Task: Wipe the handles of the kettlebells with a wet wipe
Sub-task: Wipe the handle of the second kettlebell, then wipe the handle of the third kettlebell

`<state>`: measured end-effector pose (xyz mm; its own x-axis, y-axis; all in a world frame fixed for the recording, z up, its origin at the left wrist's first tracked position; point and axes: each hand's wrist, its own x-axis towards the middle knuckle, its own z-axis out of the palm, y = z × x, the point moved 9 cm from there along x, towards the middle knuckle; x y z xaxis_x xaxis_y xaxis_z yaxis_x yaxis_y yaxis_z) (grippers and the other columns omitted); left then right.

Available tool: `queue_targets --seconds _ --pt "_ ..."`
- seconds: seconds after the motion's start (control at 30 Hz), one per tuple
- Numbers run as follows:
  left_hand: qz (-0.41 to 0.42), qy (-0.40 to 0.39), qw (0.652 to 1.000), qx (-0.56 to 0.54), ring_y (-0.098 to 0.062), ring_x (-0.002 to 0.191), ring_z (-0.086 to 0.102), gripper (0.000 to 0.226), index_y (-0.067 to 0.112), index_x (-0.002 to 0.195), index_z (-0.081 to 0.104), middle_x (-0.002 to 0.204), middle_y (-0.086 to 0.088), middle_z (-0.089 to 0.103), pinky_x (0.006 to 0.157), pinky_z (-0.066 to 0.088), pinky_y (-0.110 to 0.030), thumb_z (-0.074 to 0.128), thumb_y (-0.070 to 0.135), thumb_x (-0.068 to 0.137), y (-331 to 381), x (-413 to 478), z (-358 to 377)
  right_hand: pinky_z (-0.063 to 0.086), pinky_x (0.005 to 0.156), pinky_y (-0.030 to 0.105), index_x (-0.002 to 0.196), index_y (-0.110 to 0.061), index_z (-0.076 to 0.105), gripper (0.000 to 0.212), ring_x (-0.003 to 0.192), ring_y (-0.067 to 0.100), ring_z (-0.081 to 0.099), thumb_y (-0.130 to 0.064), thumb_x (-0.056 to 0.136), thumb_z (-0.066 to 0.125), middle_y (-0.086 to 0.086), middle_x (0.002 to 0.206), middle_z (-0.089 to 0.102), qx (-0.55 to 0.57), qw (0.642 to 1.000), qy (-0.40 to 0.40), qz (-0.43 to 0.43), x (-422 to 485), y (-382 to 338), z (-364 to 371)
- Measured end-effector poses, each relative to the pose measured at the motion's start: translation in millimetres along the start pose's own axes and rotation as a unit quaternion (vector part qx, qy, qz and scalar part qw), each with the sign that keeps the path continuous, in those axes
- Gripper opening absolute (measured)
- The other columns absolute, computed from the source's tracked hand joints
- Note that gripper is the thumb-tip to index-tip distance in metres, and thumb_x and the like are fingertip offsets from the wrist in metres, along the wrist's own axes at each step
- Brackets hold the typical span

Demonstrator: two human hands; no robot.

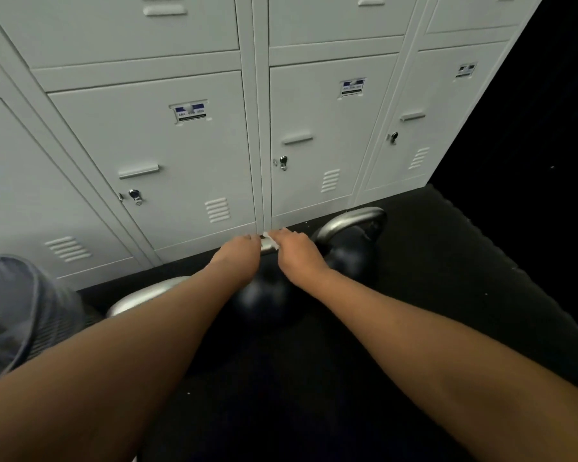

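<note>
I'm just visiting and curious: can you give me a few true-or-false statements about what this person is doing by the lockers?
1. Both hands are on the middle kettlebell's handle. True.
2. The right hand holds a white wet wipe. True.
3. The kettlebells sit on a wooden bench. False: they stand on the dark floor.
4. Only one kettlebell is visible. False: another kettlebell stands to the right, and a third handle shows beside the left forearm.
5. The lockers are closed. True.

Pale grey lockers (187, 135) with key locks and vent slots stand on a black floor (447, 261); mesh bin (24, 308) at left.
</note>
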<state>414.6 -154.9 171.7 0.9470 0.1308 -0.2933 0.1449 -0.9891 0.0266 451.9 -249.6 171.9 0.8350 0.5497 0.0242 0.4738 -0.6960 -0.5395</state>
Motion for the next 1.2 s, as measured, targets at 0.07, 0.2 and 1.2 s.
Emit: queue_targets --seconds 0.07,0.2,1.2 --pt "0.018 -0.009 1.0 0.018 -0.032 0.123 0.052 0.049 0.005 0.139 0.039 0.134 -0.016 0.053 0.098 0.042 -0.037 0.052 0.005 0.092 0.6 4.6 -2.5 0.026 0.115 0.031 0.143 -0.013 0.05 0.057 0.137 0.026 0.043 0.007 0.091 0.04 0.009 0.146 0.051 -0.006 0.999 -0.02 -0.039 -3.5 -6.7 6.1" --pt "0.034 -0.02 0.999 0.014 -0.031 0.112 0.058 0.033 0.009 0.128 0.051 0.123 -0.016 0.06 0.092 0.045 -0.037 0.045 0.021 0.099 -1.7 11.9 -4.0 0.028 0.115 0.031 0.143 -0.017 0.051 0.06 0.135 0.025 0.046 0.009 0.089 0.042 0.007 0.146 0.052 0.019 0.999 -0.038 -0.022 -2.9 1.6 -2.4" --pt "0.09 0.161 0.977 -0.108 -0.033 0.121 0.055 0.042 0.015 0.136 0.051 0.136 -0.01 0.057 0.102 0.041 -0.041 0.035 0.035 0.103 89.1 96.0 -66.8 0.051 0.1 0.046 0.111 -0.006 0.068 0.044 0.112 0.035 0.061 0.019 0.088 0.04 0.016 0.119 0.063 0.679 0.673 0.16 0.244 13.8 181.8 -137.7"
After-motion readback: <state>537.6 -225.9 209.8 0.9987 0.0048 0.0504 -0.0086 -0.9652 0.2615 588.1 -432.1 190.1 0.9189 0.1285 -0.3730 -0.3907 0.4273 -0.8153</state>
